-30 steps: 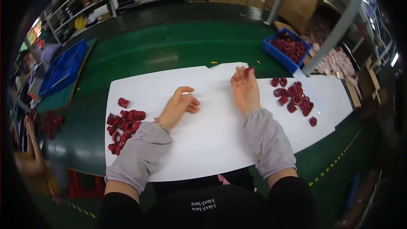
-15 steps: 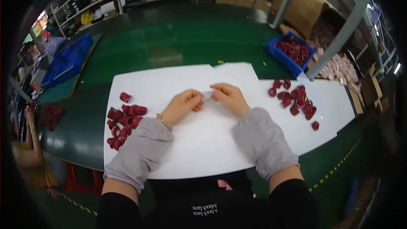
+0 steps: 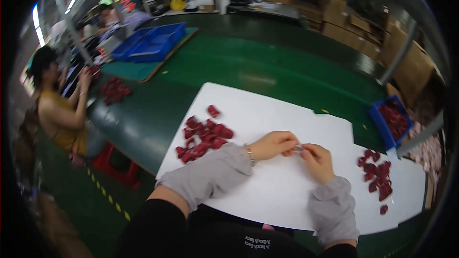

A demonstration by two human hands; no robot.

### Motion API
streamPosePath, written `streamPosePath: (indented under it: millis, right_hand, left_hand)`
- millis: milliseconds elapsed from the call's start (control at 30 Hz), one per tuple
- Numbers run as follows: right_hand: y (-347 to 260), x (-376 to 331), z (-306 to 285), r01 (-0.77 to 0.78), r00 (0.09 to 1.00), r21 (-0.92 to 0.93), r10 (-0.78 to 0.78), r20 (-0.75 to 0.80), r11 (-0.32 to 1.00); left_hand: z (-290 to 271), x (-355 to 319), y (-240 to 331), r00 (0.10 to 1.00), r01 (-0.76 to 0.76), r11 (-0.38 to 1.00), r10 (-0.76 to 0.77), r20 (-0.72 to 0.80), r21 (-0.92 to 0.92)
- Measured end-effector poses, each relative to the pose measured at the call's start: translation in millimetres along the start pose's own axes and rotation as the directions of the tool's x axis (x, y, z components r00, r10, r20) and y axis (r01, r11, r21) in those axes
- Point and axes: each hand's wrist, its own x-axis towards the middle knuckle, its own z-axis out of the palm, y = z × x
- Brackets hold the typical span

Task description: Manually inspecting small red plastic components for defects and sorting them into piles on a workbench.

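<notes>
The left hand [image 3: 273, 145] and right hand [image 3: 319, 162] meet above a smooth white sheet [image 3: 260, 114], fingers curled around a small pale sliver [image 3: 299, 148]; I can't tell which hand, if either, grips it. A loose pile of small dark-red ring-shaped pieces [image 3: 206, 138] lies near the left grey sleeve [image 3: 210, 174], another dark-red pile [image 3: 380, 177] right of the right hand.

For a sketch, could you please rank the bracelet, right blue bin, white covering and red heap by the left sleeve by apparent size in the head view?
White covering
Red heap and blue bin: too alike to rank
Bracelet
</notes>
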Motion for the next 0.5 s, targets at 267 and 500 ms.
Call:
streamPosePath:
  millis: [267,500]
  right_hand:
    - [-2.9,1.2,2.7,0.016,1.0,0.064,-0.015,-0.019,0.998]
    - [-3.9,0.0,4.6,0.042,0.999,0.031,-0.043,0.032,0.999]
  left_hand:
    - [-1.2,1.9,4.8,1.0,0.001,1.0,0.0,0.024,-0.026]
    - [-0.9,3.9,-3.2,1.0,-0.028,0.999,0.027,-0.015,-0.041]
